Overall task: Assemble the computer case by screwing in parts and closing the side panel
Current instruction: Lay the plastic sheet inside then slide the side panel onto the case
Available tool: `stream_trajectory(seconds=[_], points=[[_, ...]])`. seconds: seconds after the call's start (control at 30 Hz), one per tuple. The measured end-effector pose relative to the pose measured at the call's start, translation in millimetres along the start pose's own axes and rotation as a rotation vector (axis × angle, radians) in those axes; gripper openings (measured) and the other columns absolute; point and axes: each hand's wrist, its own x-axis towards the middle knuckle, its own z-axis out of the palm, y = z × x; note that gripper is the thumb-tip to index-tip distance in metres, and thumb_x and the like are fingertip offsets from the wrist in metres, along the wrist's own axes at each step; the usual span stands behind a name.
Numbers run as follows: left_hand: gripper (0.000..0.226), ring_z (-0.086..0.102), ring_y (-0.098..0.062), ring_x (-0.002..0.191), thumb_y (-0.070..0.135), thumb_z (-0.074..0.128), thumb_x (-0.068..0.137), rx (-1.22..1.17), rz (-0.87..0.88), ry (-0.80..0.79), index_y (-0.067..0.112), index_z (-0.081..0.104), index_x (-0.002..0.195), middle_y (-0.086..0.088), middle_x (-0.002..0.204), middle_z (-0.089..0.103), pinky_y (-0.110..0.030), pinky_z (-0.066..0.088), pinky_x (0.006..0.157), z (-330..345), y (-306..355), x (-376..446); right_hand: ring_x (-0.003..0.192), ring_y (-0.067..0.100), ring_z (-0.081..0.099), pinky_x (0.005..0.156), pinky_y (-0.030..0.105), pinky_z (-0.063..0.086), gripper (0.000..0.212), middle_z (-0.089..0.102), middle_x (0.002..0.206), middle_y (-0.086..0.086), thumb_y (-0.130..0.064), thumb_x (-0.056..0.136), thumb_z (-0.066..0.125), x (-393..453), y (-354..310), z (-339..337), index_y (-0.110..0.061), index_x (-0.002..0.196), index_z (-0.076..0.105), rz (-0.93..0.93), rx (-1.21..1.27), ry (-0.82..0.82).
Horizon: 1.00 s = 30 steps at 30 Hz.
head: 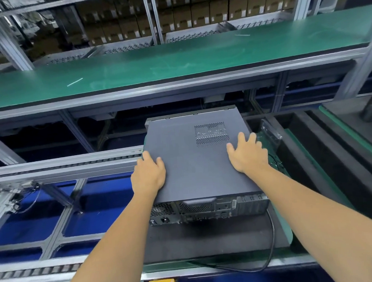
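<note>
Grip, left hand: left hand [148, 174] lies on the left edge of the side panel [195, 160], fingers forward and slightly bent over the edge; whether the fingertips hook under the panel cannot be told.
Grip, right hand: right hand [246, 153] rests flat on the panel's right part, fingers straight and spread, just beside the vent holes [211, 134]; it presses rather than clasps.
Panel: it covers the whole top face of the computer case [207, 207] and looks level, with no gap showing along the near edge.
Case: it lies on its side on a dark mat [209, 238], rear ports toward the person, far end reaching toward the conveyor rails [61, 165].
Step in hand: most likely seating the panel, or sliding it home along the case.
How to do it well: keep both palms flat and push evenly, so that the panel travels straight and does not skew; the left hand can guide the edge while the right gives the pressure.
Check: look for the rear lip of the panel to meet the back frame flush on both corners before any screw goes in.
Risk: pressing on the vent holes could dent the thin metal, so the right hand is better kept on the solid sheet.
Cable: a black cable [272, 240] loops off the right rear of the case across the mat; keep it from being trapped under the case if the case shifts.
Table: the green table [297, 230] edge lies to the right.
</note>
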Motion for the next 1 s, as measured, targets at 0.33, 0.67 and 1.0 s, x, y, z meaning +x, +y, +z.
stream_trajectory(seconds=[0.33, 0.67, 1.0], points=[[0.053, 0.055, -0.036, 0.103, 0.046, 0.033, 0.096, -0.052, -0.076, -0.069, 0.004, 0.036, 0.128, -0.015, 0.121, 0.054, -0.043, 0.044, 0.084, -10.6, -12.3, -16.4, 0.132, 0.039, 0.037, 0.1, 0.046, 0.038, 0.067, 0.028, 0.15, 0.025, -0.054, 0.103, 0.022, -20.4, 4.9, -0.5, -0.019, 0.158, 0.01, 0.02, -0.033, -0.03], [0.052, 0.059, -0.032, 0.095, 0.049, 0.03, 0.098, 0.071, -0.111, 0.009, 0.001, 0.043, 0.114, -0.017, 0.112, 0.057, -0.033, 0.038, 0.069, 0.4, -12.3, -5.0, 0.121, 0.039, 0.045, 0.096, 0.046, 0.041, 0.061, 0.036, 0.141, 0.024, -0.052, 0.103, 0.025, -17.9, -0.2, 2.3, -0.021, 0.155, 0.018, 0.046, -0.026, 0.057], [0.051, 0.059, -0.034, 0.096, 0.048, 0.03, 0.098, 0.075, -0.107, 0.035, 0.001, 0.044, 0.114, -0.017, 0.112, 0.058, -0.035, 0.039, 0.071, -1.5, -10.1, -3.7, 0.117, 0.041, 0.048, 0.09, 0.045, 0.043, 0.055, 0.038, 0.138, 0.025, -0.049, 0.104, 0.027, -14.3, -3.9, -0.7, -0.019, 0.15, 0.027, 0.063, -0.021, 0.079]])
